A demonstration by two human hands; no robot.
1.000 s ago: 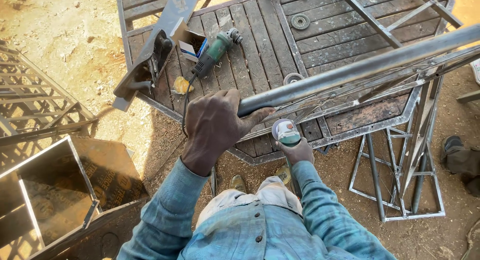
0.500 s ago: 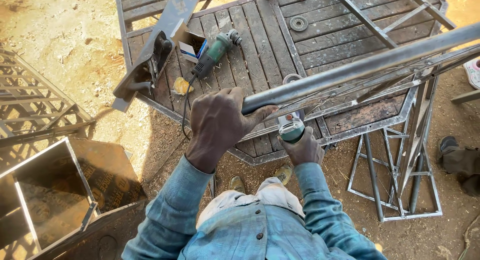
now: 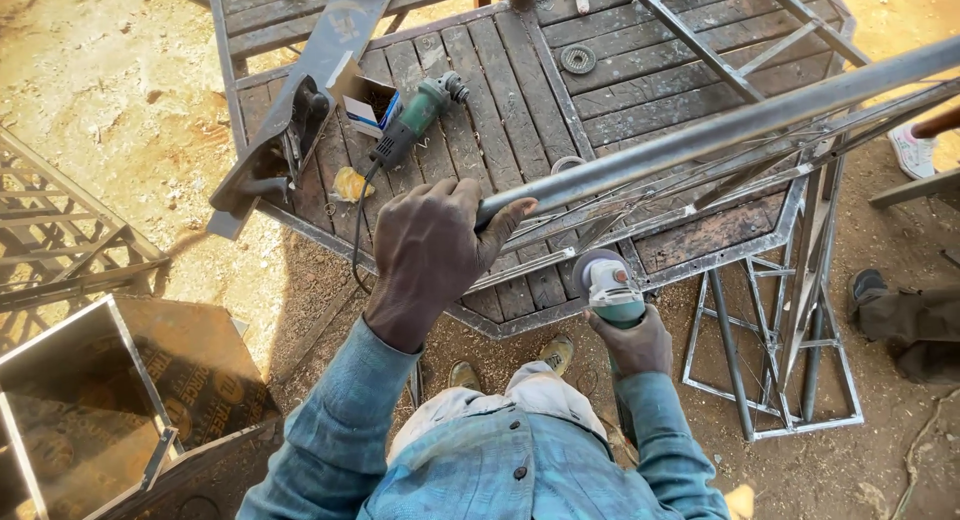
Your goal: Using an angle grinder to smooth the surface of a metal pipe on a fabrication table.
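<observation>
The left hand point(image 3: 432, 242) was clenched over the near end of a long grey steel tube point(image 3: 720, 130), which ran up and to the right above a welded metal frame point(image 3: 800, 310). The right hand point(image 3: 632, 342) was closed around the body of an angle grinder point(image 3: 606, 280), its disc apparently just beside the frame's bars. Beyond lay a wooden-planked worktable point(image 3: 640, 70), carrying a second green grinder point(image 3: 415, 115) and a small cardboard box point(image 3: 362, 98).

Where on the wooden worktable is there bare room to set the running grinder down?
Bare planks lie between the idle angle grinder and the loose disc, above the left hand. The right side is crowded with the steel pipe and frame; the left edge holds the vise and box.
</observation>
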